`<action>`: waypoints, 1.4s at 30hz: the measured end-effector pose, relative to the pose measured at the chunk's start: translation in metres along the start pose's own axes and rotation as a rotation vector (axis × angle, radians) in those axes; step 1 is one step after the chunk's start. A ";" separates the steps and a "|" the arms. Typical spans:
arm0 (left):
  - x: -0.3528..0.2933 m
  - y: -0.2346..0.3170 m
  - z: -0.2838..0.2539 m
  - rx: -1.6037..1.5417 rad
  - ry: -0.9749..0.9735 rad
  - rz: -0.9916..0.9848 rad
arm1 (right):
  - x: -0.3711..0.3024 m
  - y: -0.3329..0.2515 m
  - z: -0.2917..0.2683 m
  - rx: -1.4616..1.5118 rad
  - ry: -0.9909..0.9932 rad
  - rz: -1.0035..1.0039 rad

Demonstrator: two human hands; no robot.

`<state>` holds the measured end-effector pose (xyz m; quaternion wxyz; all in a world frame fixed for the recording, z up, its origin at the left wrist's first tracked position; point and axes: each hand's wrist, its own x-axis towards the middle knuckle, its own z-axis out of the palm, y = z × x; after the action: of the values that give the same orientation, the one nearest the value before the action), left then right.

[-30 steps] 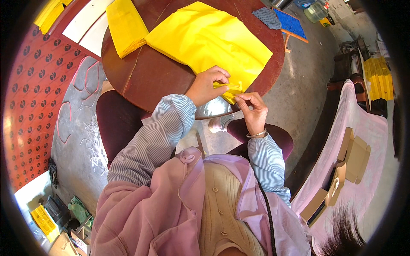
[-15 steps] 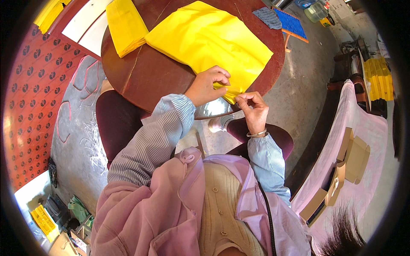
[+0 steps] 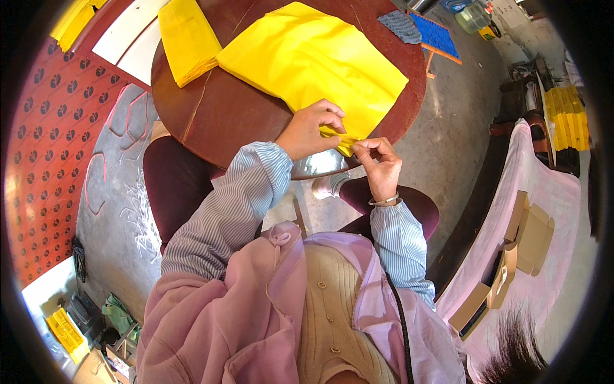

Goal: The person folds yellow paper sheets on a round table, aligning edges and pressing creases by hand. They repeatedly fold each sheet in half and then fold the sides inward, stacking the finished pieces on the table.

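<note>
Fabric (image 3: 326,57) of bright yellow lies on a round brown surface (image 3: 236,112) at top centre of the frame, its near corner (image 3: 346,150) pinched by the right hand (image 3: 380,168). The left hand (image 3: 308,131) curls narrowly at the folds (image 3: 347,139), its grip unclear.

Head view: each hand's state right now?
Left hand: curled at the yellow fabric; whether it grips cannot be told.
Right hand: pinched shut on the yellow fabric.

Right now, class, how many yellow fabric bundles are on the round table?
2: a narrow folded bundle at left, and a broad bundle in the middle, pinched by the right hand. Others may be hidden.
</note>
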<state>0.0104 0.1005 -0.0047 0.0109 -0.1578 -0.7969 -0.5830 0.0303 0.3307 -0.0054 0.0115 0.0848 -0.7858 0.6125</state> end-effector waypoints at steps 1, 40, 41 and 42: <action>0.000 0.000 0.000 0.007 0.000 0.005 | 0.000 0.000 0.000 -0.006 -0.009 0.016; 0.003 -0.008 0.004 -0.014 0.056 0.011 | 0.001 -0.004 -0.003 -0.054 -0.030 -0.005; 0.003 -0.007 0.003 -0.009 0.044 0.011 | 0.001 -0.004 -0.003 -0.043 -0.027 0.010; 0.002 -0.007 0.002 -0.004 0.033 0.010 | 0.001 -0.005 -0.003 -0.035 -0.027 0.016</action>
<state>0.0067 0.1011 -0.0110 0.0267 -0.1522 -0.7948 -0.5869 0.0296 0.3319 0.0000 -0.0025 0.0866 -0.7971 0.5976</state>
